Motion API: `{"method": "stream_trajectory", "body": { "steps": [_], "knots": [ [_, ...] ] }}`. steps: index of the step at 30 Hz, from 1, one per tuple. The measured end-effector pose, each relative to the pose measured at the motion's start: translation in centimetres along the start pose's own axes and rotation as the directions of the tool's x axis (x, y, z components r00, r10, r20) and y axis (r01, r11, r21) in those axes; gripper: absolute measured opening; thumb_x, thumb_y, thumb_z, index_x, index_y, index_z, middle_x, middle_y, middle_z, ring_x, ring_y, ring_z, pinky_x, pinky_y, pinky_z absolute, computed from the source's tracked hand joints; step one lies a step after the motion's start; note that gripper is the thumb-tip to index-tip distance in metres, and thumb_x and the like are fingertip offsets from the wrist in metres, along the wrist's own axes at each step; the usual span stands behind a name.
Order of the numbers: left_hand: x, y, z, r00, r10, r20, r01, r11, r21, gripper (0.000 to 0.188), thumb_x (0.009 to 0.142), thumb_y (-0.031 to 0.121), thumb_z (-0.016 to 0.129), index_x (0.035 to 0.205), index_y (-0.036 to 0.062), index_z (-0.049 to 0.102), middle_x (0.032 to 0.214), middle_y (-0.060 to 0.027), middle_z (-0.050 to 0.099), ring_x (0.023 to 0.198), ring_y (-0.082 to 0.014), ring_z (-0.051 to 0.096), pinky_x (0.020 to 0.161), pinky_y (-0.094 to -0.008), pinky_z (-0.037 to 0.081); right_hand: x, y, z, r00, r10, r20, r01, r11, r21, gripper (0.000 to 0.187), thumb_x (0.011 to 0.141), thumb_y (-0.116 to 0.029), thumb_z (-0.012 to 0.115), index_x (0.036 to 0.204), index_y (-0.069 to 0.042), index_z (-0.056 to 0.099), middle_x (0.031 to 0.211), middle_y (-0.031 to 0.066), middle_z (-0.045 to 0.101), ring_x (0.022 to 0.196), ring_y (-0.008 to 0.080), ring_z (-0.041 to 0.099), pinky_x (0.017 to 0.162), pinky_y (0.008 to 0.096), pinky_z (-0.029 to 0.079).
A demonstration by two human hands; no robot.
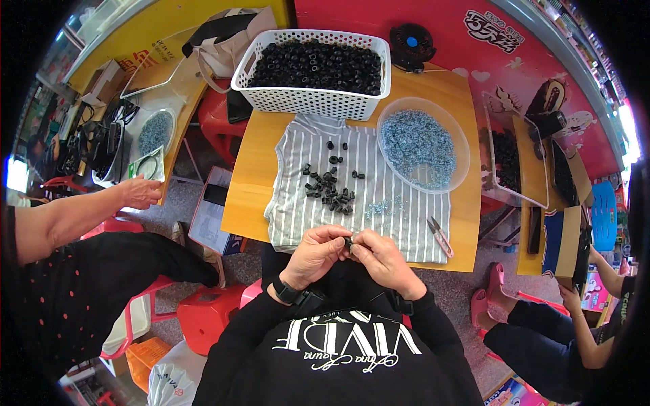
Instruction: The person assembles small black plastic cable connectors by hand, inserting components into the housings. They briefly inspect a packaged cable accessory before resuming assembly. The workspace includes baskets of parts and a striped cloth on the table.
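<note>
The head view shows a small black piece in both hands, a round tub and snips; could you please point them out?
Small black piece [348, 241]: head view, on its exposed side.
Round tub [463, 150]: head view, on its right wall.
Snips [437, 233]: head view, where blades and handles meet.

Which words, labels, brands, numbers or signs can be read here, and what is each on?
Wording is not copied; each text by place:
Wearer's black top: large white lettering, clear.
Red wall: bold black-and-white lettering, stylised.
Yellow panel: reddish characters, with print too small to read.
White bag: dark marks, too small to read.
Other print toward the rim is too small or blurred.
</note>
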State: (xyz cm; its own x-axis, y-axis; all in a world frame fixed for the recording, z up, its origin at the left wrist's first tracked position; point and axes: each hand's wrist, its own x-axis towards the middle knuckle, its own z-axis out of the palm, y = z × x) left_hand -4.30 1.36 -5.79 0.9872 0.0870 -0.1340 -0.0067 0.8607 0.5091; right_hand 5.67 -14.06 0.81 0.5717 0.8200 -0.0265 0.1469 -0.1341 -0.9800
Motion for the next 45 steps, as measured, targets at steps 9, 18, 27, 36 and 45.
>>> {"method": "stream_trajectory", "body": {
  "steps": [9, 18, 27, 36, 45],
  "knots": [
    [-0.3, 0.4, 0.2, 0.996, 0.015, -0.089, -0.009, 0.998, 0.069, 0.033, 0.093, 0.002, 0.064, 0.125, -0.001, 0.056, 0.104, -0.0079, 0.066, 0.084, -0.0148, 0.065, 0.072, -0.0259, 0.053, 0.1, 0.9, 0.8, 0.985, -0.153, -0.074, 0.153, 0.988, -0.002, 0.032, 0.087, -0.004, 0.063, 0.119, -0.004, 0.06, 0.093, 0.015, 0.065, 0.08, 0.0303, 0.066, 0.07, 0.0375, 0.051],
    [0.1, 0.7, -0.1, 0.999, 0.017, -0.038, -0.013, 0.995, 0.094, 0.046, 0.091, 0.005, 0.068, 0.132, -0.0007, 0.05, 0.114, -0.0088, 0.064, 0.096, -0.0165, 0.066, 0.076, -0.0264, 0.056, 0.7, 2.9, 0.8, 0.942, -0.335, -0.005, 0.333, 0.939, -0.089, 0.038, 0.084, 0.003, 0.063, 0.122, 0.0, 0.058, 0.1, 0.0168, 0.065, 0.09, 0.0363, 0.065, 0.075, 0.0396, 0.052],
    [-0.2, 0.5, 0.5, 0.993, 0.021, -0.113, -0.002, 0.986, 0.164, 0.029, 0.093, 0.004, 0.065, 0.121, 0.0007, 0.059, 0.107, -0.0069, 0.067, 0.088, -0.0134, 0.065, 0.072, -0.0238, 0.054, 0.7, 3.4, 1.4, 0.914, -0.398, -0.083, 0.378, 0.907, -0.187, 0.029, 0.081, 0.001, 0.065, 0.109, 0.0, 0.059, 0.091, 0.0172, 0.063, 0.086, 0.0382, 0.064, 0.071, 0.0423, 0.05],
    [-0.3, 0.8, 0.7, 0.99, -0.016, -0.138, 0.053, 0.962, 0.268, 0.031, 0.093, 0.007, 0.065, 0.122, -0.0022, 0.059, 0.103, -0.0085, 0.068, 0.08, -0.0126, 0.065, 0.065, -0.0229, 0.05, 0.7, 3.5, 0.8, 0.934, -0.356, -0.015, 0.356, 0.934, 0.026, 0.025, 0.085, 0.002, 0.062, 0.11, 0.001, 0.062, 0.092, 0.0168, 0.067, 0.083, 0.0321, 0.068, 0.071, 0.0379, 0.053],
    [0.3, 0.8, 0.5, 0.996, -0.081, -0.033, 0.081, 0.997, 0.002, 0.033, 0.094, 0.007, 0.065, 0.124, -0.0012, 0.058, 0.106, -0.008, 0.067, 0.084, -0.0133, 0.065, 0.074, -0.026, 0.055, -0.3, 2.8, 1.0, 0.995, -0.081, -0.058, 0.094, 0.953, 0.288, 0.029, 0.093, 0.006, 0.054, 0.121, 0.002, 0.061, 0.093, 0.0092, 0.069, 0.085, 0.0138, 0.068, 0.072, 0.0265, 0.055]
  ]
}}
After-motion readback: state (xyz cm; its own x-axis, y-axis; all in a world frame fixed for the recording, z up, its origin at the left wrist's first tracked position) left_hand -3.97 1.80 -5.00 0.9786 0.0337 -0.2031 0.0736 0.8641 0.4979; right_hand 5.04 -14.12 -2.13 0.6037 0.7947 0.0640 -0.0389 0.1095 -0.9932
